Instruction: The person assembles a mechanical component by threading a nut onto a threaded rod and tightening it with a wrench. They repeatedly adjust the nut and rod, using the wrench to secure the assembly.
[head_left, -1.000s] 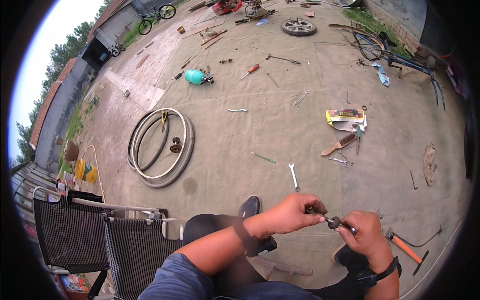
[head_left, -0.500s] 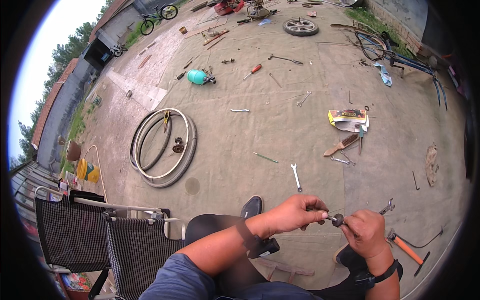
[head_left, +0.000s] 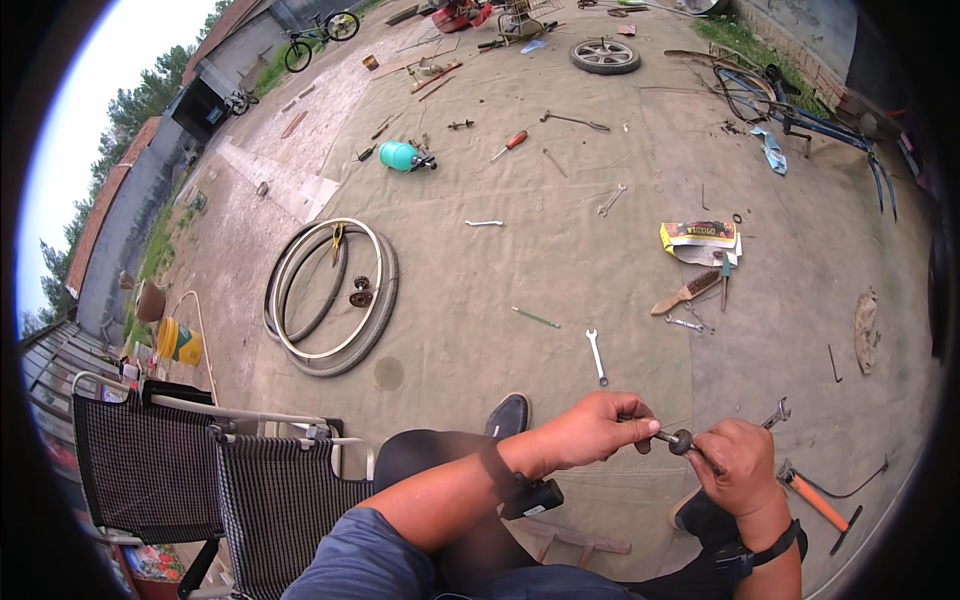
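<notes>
Just above my knees, my left hand (head_left: 618,430) pinches a thin metal axle (head_left: 664,436) between thumb and fingers. A dark round cone-like piece (head_left: 681,442) sits on the axle, between my two hands. My right hand (head_left: 738,458) is closed at the other end of the axle, its fingers curled round a wrench (head_left: 777,413). The wrench's jaw sticks out past the knuckles on the upper right; my fist hides the rest of it and the axle's right end.
A combination wrench (head_left: 596,357) lies ahead of my hands. An orange-handled hammer (head_left: 820,502) is at right, a wooden wire brush (head_left: 686,293) farther out. Left stand a folding chair (head_left: 280,520) and bicycle tyres with a rim (head_left: 388,300). A screwdriver (head_left: 515,140) lies farther off.
The whole view has shifted slightly. Both hands keep nearly the same place and hold on the axle and wrench.
</notes>
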